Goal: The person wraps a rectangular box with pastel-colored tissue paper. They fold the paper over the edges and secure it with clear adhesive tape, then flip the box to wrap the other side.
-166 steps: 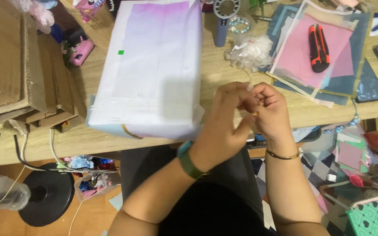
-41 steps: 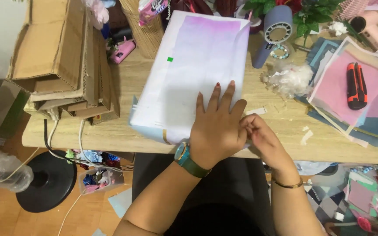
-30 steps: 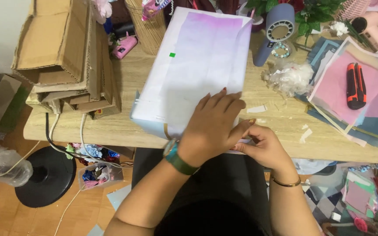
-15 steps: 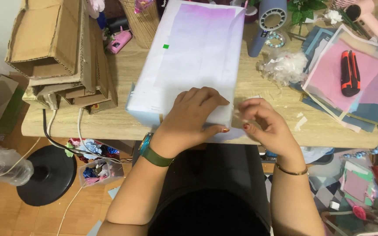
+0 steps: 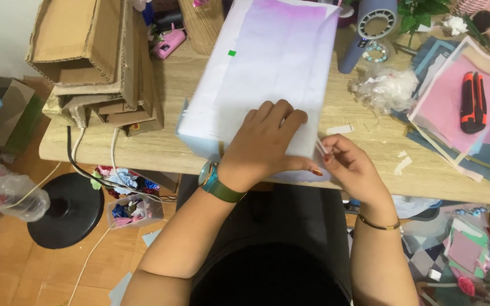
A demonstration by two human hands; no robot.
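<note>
A large box wrapped in white-to-lilac paper [image 5: 267, 68] lies on the wooden table [image 5: 364, 147], its near end over the front edge. My left hand [image 5: 265, 141], with a green watch on the wrist, presses flat on the near end of the wrapping. My right hand [image 5: 350, 167], with a gold bangle, pinches a small white strip, likely tape [image 5: 320, 147], at the box's near right corner. A small green sticker [image 5: 231, 53] sits on the paper.
Folded cardboard boxes [image 5: 94, 56] are stacked at the table's left. Pink and blue paper sheets [image 5: 460, 113] with an orange-black utility knife [image 5: 473, 102] lie at the right. Crumpled clear plastic [image 5: 387, 90] and a blue handheld fan [image 5: 364, 31] sit behind. Cables and a black round base [image 5: 63, 209] are on the floor.
My left hand slid from the box's top down to its near end and flattened there. My right hand moved to the near right corner with the white strip.
</note>
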